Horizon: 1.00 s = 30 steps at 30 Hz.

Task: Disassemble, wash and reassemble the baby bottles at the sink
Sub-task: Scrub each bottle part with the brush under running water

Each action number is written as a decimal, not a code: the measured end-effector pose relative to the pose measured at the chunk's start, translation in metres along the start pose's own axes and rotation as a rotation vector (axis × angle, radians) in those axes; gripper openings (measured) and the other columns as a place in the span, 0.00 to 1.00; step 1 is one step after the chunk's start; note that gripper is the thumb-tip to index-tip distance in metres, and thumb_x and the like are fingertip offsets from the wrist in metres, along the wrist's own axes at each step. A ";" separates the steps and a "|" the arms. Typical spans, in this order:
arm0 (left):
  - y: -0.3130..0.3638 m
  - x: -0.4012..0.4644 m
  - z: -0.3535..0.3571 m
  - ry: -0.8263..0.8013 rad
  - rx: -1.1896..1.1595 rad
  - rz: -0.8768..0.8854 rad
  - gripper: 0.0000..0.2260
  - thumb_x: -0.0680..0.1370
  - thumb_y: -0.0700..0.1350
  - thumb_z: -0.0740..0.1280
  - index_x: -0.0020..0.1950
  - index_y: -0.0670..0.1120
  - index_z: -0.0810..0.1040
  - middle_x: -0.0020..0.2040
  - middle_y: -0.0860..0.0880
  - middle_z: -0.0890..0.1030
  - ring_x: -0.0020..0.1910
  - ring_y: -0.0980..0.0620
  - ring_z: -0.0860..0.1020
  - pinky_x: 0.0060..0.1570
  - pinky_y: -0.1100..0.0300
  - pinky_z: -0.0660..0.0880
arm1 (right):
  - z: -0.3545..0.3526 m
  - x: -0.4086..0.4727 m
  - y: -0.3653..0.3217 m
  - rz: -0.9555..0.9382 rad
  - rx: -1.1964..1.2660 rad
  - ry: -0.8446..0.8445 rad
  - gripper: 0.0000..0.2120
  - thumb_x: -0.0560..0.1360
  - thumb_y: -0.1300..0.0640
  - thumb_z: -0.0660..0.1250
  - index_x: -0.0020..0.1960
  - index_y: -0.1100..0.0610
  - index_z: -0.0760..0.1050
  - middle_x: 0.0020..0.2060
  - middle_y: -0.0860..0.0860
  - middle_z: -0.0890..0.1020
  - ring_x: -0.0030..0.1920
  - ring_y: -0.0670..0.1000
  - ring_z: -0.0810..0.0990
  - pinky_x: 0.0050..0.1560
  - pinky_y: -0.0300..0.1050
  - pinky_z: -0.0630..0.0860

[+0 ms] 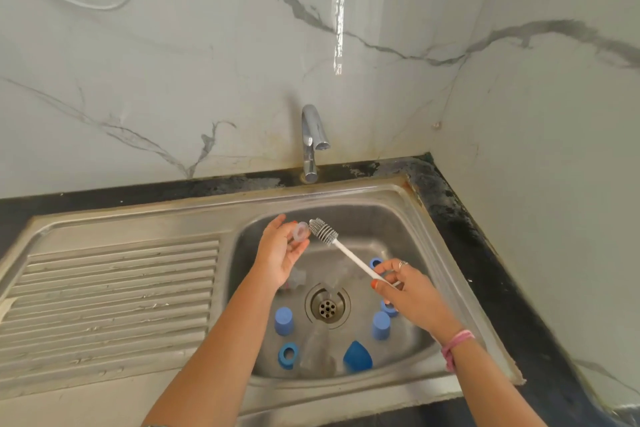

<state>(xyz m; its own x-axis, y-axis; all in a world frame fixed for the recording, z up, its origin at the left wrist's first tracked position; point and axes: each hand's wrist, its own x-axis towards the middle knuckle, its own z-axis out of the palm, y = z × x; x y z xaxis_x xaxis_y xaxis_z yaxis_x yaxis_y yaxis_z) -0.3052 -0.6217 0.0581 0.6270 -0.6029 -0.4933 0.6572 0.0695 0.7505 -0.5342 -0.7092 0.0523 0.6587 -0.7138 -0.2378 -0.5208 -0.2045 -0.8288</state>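
The left hand [280, 250] is raised over the back of the sink basin [408, 229], palm turned up, its fingertips pinching a small clear silicone nipple [300, 231]. The right hand [405, 293] pinches the white handle of a bottle brush [337, 248] between thumb and fingers; the brush slants up and away from that hand, and its grey bristled head touches the nipple just beside the left fingertips.

The rest of the bottle parts lie in the basin under and around the hands. Below the left wrist stands a blue cap [284, 321], and nearer the person a blue screw ring [287, 355] lies flat. Between the two forearms a clear bottle body [317, 350] lies on the basin floor near the drain [327, 305], hard to make out against the steel. Beside it, toward the right forearm, sits a dark blue dome-shaped piece [357, 355]. Below the right hand stands a second blue cap [381, 324]; one blue ring [389, 308] peeps out from beneath the palm, and another [375, 262] shows just beyond the fingers. Something clear lies half hidden under the left wrist; what it is cannot be told.

The tap [311, 142] stands on the bench behind the basin, beyond both hands.
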 end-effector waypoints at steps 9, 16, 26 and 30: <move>0.041 0.060 0.055 -0.170 0.762 0.082 0.32 0.80 0.34 0.57 0.78 0.61 0.56 0.42 0.47 0.72 0.39 0.51 0.69 0.36 0.61 0.68 | -0.002 0.042 0.004 0.082 0.051 0.148 0.03 0.76 0.56 0.69 0.49 0.50 0.75 0.40 0.50 0.82 0.39 0.47 0.80 0.40 0.38 0.75; 0.058 0.098 0.081 -0.189 1.251 0.176 0.34 0.79 0.33 0.54 0.78 0.63 0.51 0.76 0.43 0.63 0.42 0.49 0.77 0.34 0.58 0.72 | 0.002 0.073 -0.003 0.111 0.089 0.200 0.03 0.76 0.57 0.69 0.48 0.50 0.75 0.40 0.52 0.83 0.39 0.50 0.82 0.36 0.35 0.74; 0.058 0.109 0.080 -0.154 1.366 0.097 0.36 0.81 0.34 0.55 0.78 0.64 0.44 0.76 0.44 0.64 0.58 0.44 0.77 0.47 0.53 0.75 | 0.010 0.077 0.000 0.124 0.065 0.188 0.04 0.75 0.56 0.68 0.46 0.49 0.75 0.39 0.50 0.82 0.43 0.50 0.82 0.47 0.43 0.78; 0.053 0.108 0.073 -0.107 1.152 0.031 0.37 0.80 0.34 0.55 0.76 0.69 0.46 0.76 0.47 0.65 0.60 0.45 0.77 0.47 0.54 0.76 | 0.004 0.074 0.001 0.119 0.069 0.195 0.03 0.75 0.56 0.69 0.48 0.50 0.75 0.40 0.51 0.83 0.43 0.51 0.82 0.48 0.46 0.80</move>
<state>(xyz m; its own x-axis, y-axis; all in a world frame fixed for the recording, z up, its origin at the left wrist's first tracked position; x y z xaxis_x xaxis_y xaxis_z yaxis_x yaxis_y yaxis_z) -0.2328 -0.7410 0.0769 0.5614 -0.6815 -0.4693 -0.1631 -0.6472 0.7447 -0.4836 -0.7594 0.0312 0.4743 -0.8474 -0.2387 -0.5455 -0.0701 -0.8352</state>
